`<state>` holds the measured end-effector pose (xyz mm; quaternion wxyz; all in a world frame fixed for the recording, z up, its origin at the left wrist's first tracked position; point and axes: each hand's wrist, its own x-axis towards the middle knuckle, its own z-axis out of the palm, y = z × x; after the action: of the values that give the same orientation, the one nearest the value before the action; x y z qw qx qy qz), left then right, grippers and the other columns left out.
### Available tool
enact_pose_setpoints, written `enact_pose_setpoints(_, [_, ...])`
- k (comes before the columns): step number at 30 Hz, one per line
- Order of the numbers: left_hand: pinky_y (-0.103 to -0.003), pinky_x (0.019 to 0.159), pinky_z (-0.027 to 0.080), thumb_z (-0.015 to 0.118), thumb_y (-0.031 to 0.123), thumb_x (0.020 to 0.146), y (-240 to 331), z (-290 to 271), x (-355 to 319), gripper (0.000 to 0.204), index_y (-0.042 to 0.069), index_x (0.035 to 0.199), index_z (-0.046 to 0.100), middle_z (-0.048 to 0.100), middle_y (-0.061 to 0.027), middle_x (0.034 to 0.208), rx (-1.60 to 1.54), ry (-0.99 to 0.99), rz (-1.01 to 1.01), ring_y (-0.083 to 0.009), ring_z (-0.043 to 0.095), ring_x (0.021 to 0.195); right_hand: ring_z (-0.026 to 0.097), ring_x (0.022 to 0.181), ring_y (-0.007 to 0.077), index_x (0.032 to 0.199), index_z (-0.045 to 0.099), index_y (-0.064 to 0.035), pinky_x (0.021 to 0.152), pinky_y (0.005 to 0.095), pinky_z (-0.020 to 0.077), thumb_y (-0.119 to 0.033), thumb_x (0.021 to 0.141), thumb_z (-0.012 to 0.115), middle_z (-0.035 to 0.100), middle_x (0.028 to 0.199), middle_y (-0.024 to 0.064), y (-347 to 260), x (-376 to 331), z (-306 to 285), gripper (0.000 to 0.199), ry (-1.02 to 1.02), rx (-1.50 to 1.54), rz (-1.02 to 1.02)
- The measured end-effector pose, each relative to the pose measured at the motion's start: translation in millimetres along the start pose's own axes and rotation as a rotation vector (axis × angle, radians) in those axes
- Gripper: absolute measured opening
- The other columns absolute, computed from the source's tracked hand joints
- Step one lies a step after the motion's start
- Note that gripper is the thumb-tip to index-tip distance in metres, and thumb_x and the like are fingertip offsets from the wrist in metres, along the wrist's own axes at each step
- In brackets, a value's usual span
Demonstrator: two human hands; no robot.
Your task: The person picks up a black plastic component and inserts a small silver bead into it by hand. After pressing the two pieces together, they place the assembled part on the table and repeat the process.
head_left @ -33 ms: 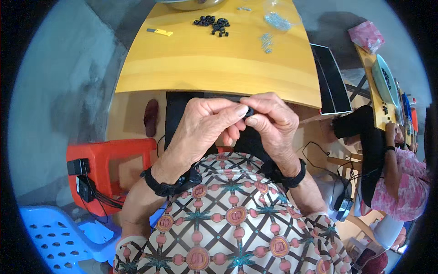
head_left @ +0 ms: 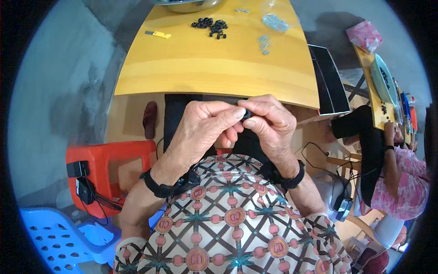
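Close together in front of my body, just off the table's near edge, my two hands work at one small black part. My left hand (head_left: pixel 207 123) pinches it from the left between thumb and fingertips. From the other side, the thumb and forefinger of my right hand (head_left: pixel 272 123) close on the same small black part (head_left: pixel 247 114). Fingers cover most of it, so its full shape is hidden. A pile of small black ring-like pieces (head_left: pixel 217 27) lies on the yellow table (head_left: pixel 214 68). To the right of them are thin silvery pins (head_left: pixel 263 44) in a loose heap.
A yellow-handled cutter (head_left: pixel 159 34) lies left on the table. At the back are a metal bowl (head_left: pixel 194 6) and a clear container (head_left: pixel 279 22) with more pins. Left stands a red stool (head_left: pixel 105 157). A co-worker in a pink top (head_left: pixel 404 182) sits at the right.
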<state>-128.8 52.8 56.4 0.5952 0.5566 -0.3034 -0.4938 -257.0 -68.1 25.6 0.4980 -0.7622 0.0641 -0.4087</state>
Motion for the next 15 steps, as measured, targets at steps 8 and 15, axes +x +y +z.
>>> enact_pose_setpoints(8, [-0.016,0.048,0.042,0.061,0.03,0.091,-9.2,0.2,2.8,0.031,0.001,0.082,0.066,0.061,-0.0023,0.066,-0.119,-0.022,-0.069,-0.0047,0.054,0.055,0.062,0.084,0.0202,0.105,0.067,-0.0016,0.073,0.0278,0.0488,-0.012,0.076,0.072,0.064,0.092,0.0106,3.3,-7.3,-6.1,0.032,-0.049,-0.003,0.044])
enact_pose_setpoints(15, [-0.017,0.051,0.043,0.061,0.031,0.091,-8.4,-2.2,7.7,0.031,0.001,0.084,0.066,0.061,-0.0018,0.068,-0.103,-0.068,-0.069,-0.0048,0.055,0.057,0.062,0.085,0.0216,0.107,0.066,-0.0018,0.074,0.0286,0.0491,-0.013,0.077,0.071,0.065,0.093,0.0113,6.1,-6.0,-8.8,0.033,-0.052,-0.009,0.02])
